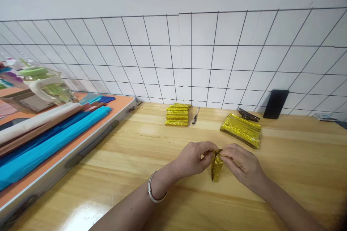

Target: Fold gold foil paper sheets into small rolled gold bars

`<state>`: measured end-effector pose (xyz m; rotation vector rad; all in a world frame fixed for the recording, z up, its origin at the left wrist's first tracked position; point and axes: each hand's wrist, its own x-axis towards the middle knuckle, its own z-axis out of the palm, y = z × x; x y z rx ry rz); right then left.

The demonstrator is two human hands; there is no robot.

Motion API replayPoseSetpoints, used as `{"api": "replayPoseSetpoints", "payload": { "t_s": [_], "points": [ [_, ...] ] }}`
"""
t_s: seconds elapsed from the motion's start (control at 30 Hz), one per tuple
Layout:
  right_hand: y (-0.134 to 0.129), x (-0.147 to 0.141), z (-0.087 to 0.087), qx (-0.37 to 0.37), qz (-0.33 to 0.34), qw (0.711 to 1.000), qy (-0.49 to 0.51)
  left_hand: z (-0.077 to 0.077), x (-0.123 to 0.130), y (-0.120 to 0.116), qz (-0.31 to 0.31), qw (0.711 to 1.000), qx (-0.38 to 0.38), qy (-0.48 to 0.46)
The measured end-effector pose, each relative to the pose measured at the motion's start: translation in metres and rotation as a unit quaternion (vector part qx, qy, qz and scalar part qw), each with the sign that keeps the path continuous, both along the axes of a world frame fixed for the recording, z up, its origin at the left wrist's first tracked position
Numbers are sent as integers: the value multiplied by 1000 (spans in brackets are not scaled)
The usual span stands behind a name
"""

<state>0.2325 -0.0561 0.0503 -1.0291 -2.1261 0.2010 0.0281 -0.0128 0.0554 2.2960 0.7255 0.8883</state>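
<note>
A small folded piece of gold foil (217,168) hangs between my two hands, just above the wooden table (130,187). My left hand (195,157) pinches its upper left edge, and a silver bangle circles that wrist. On the other side, my right hand (242,162) grips the upper right edge between thumb and fingers. The fingertips partly cover the foil's top. Beyond my right hand lies a stack of flat gold foil sheets (241,130). Several narrow folded gold strips (177,115) rest in a row farther back, left of the sheets.
A pen-like tool (195,115) lies beside the strips. Behind the foil stack sits a dark hair clip (248,114); a black phone (276,104) leans on the tiled wall. At left, an orange-topped surface (119,105) carries a blue roll (59,140), a green-lidded bottle (48,83) and a cardboard box (29,100).
</note>
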Motion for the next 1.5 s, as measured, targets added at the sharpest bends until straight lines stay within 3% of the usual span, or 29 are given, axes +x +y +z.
{"api": "replayPoseSetpoints", "payload": {
  "t_s": [0.57, 0.83, 1.13, 1.5],
  "points": [
    [0, 0, 1, 12, -2, 1000, -3, -6, 4, -1, 42, 997, 57, 15],
    [-1, -1, 0, 27, -23, 999, -28, -11, 5, -4, 54, 991, 121, 37],
    [0, 1, -4, 72, -29, 997, -22, -2, 4, -5, 51, 991, 115, 47],
    [2, 5, -5, 60, -22, 997, -32, -6, 3, -4, 73, 989, 115, 64]
  ]
}}
